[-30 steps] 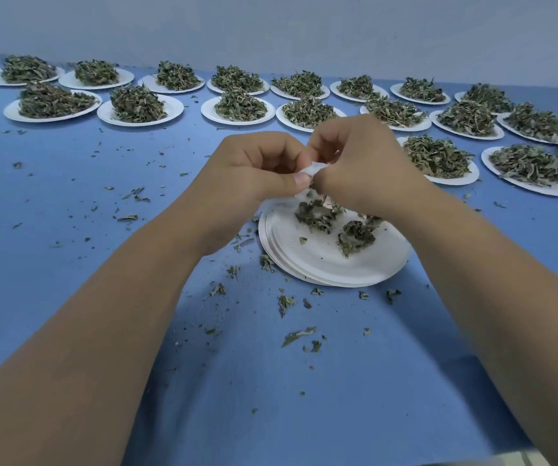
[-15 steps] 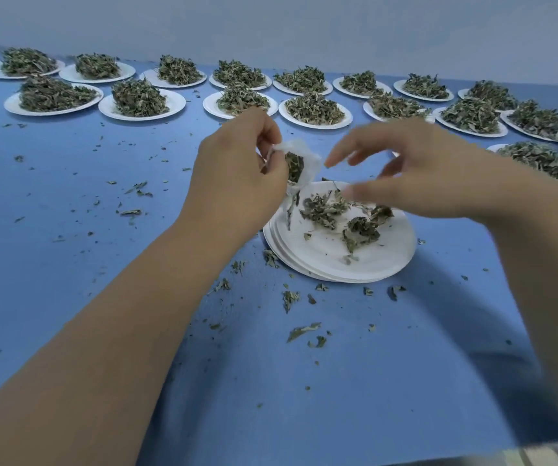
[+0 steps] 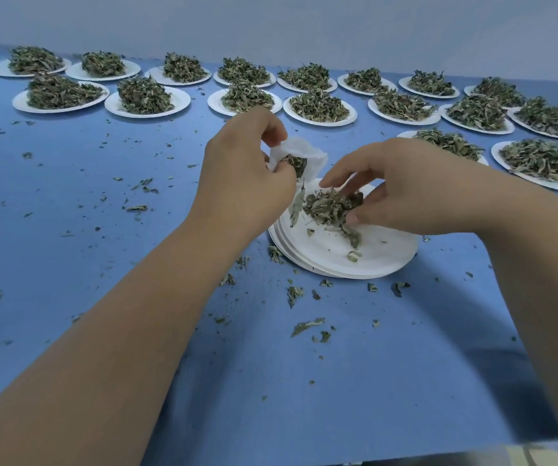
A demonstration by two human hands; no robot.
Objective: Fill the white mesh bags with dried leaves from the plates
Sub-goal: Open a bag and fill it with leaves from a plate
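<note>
My left hand (image 3: 244, 176) pinches a small white mesh bag (image 3: 299, 153) by its rim and holds its mouth open above the left edge of a stack of white plates (image 3: 381, 253). Dark leaves show inside the bag. My right hand (image 3: 402, 190) is curled round a clump of dried leaves (image 3: 329, 205) on the top plate, just right of and below the bag. A few loose leaves lie on the plate near the clump.
Two rows of white plates heaped with dried leaves (image 3: 144, 95) line the far side of the blue table (image 3: 69, 213); more heaped plates (image 3: 540, 159) stand at the right. Leaf crumbs are scattered around the stack and to the left.
Both hands were together on the bag; my right hand let go, dropped to the plate and gathered a clump of leaves. My left hand keeps the bag, its mouth now open.
</note>
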